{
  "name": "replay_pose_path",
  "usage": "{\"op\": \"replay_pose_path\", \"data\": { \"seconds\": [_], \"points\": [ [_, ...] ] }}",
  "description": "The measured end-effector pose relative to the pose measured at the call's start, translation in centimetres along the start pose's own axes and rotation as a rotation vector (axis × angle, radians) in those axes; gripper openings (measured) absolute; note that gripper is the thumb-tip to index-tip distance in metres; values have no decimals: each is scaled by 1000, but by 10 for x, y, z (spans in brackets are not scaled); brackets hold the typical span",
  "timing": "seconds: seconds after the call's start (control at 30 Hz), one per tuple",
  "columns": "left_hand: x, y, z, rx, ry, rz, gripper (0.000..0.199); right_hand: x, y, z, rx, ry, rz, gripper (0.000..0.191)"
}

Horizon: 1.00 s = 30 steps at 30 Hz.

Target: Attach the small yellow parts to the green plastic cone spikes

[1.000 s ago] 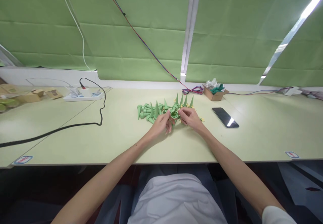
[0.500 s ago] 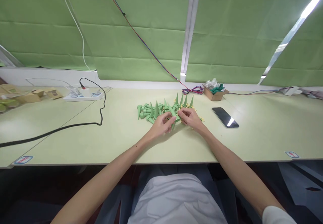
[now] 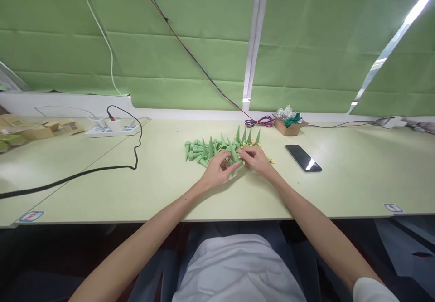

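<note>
- Pale table (image 3: 146,197) against green panels (image 3: 190,82).
- White power strip (image 3: 98,132).
- Pile of green spikes (image 3: 211,148).
- Left hand (image 3: 218,169) gripping a green cone (image 3: 234,152) at the pile's near edge.
- Right hand (image 3: 255,158), fingertips bunched just beside the cone; cannot tell whether they hold anything.
- Black phone (image 3: 301,156).

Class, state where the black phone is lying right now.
In the head view, the black phone lies on the table, right of the right hand, in front of the cardboard box.

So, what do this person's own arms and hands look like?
Plain human ones: the left arm and right arm are bare where visible, apart from a white cloth sleeve at the right elbow. The left hand and right hand are ungloved and both wrists unadorned.
</note>
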<state>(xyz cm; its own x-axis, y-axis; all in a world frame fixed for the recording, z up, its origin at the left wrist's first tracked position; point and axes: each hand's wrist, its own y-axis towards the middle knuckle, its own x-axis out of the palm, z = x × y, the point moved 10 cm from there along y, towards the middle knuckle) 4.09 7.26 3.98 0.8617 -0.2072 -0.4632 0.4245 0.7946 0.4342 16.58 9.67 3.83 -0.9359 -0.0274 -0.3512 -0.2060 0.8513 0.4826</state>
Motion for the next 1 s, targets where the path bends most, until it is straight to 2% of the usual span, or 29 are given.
{"op": "replay_pose_path", "data": {
  "seconds": [0.2,0.43,0.53,0.87,1.0],
  "points": [
    [-3,2,-3,-19,-54,23,32,0,0,-10,-28,-83,18,54],
    [-7,3,-9,-46,-95,54,35,1,0,-3,10,-40,34,46],
    [-7,3,-9,-35,-85,61,34,1,0,-4,-3,-51,38,49],
    [-7,0,3,130,110,83,21,4,0,-1,25,-84,-8,54],
    [-6,0,1,151,145,91,15,3,1,0,24,-106,11,54]
  ]
}}
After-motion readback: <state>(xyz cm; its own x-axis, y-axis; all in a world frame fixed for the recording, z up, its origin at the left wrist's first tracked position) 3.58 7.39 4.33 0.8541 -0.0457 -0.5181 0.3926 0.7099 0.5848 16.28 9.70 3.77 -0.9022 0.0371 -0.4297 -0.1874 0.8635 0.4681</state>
